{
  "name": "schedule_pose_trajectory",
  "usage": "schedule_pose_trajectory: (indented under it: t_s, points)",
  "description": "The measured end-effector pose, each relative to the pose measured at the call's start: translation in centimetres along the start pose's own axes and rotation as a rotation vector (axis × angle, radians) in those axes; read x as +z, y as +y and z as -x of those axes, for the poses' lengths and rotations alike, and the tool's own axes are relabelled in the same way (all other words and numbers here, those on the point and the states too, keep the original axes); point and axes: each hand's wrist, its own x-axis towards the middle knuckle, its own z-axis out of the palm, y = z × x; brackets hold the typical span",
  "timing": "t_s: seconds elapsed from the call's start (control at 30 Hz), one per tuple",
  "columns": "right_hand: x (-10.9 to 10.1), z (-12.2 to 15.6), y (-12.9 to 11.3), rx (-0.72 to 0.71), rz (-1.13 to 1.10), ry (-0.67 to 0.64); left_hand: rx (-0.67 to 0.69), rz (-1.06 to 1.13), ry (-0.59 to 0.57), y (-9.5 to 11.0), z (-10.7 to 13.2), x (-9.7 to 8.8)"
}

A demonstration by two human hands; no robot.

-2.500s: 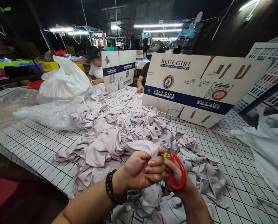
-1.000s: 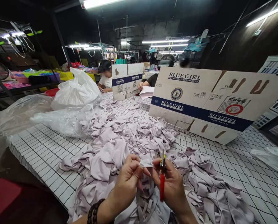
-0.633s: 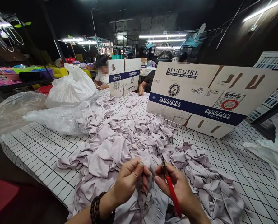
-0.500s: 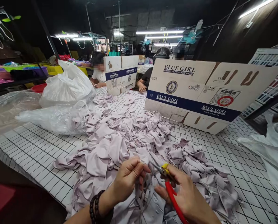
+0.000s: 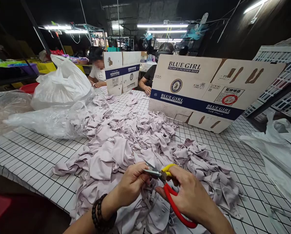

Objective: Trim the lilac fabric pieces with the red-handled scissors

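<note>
Right hand: the right hand is seen at about 5 o'clock in the view, closed around the red loop handle of the thread snips; the thumb is laid on the yellow part near the blades.
Thread snips: the short metal blades are pointed toward 9 o'clock and are slightly parted, with the tips just at the left hand's fingertips.
Left hand: the left hand is found just at 9 o'clock of the snips, its fingers pinched together on a piece of lilac fabric; a dark bead bracelet is worn on the wrist.
Held fabric: it is kept low at 6 o'clock, hanging from the pinch onto the pieces below; what exactly lies between the blades cannot be told.
Fabric heap: a wide heap of lilac pieces is spread from the hands toward 12 o'clock.
Table: a white gridded table is covered by the heap.
Carton: a flattened beer carton is stood on edge at 1 o'clock.
Bags: filled plastic bags are set at 10 o'clock.
Other people: two seated people are seen at 12 o'clock, beside a smaller carton.
</note>
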Motion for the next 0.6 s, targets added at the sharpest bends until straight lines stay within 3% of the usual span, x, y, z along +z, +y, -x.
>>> schedule_pose_trajectory:
  t_s: [0.6]
  points:
    - [0.64,0.45,0.34,-0.053,0.039,0.062,-0.133,0.274,-0.013,0.35,-0.18,0.23]
